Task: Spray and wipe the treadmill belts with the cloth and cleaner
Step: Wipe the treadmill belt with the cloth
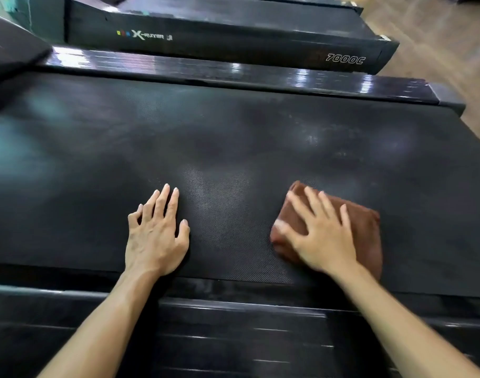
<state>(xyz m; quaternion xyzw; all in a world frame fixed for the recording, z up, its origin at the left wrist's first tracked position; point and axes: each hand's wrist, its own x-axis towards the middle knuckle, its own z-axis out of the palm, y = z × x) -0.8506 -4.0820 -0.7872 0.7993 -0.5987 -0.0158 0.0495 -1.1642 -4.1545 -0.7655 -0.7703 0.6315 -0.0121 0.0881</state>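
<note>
A wide black treadmill belt (233,137) is filling most of the view, its fine woven texture showing pale, hazy patches in the middle and toward the far right. Glossy black side rails are running along it, one on the far edge (233,72) and one on the near edge (233,317), both catching streaks of light. Beyond the far rail a second treadmill (247,42) is sitting parallel, its dark side panel carrying the white lettering "X-RUNNER" beside four small coloured squares, and "7000C" near its right end. A strip of wooden floor (438,45) is showing at the upper right.

A folded brown cloth (364,227) is lying flat on the belt, right of centre and near the person's side. The right hand (319,233) is pressing down on it with fingers spread and straight, slightly blurred, covering the cloth's left half. The left hand (157,233) is resting flat on the bare belt, well apart from the cloth, fingers extended and grasping nothing. Both bare forearms are reaching in over the near rail.
</note>
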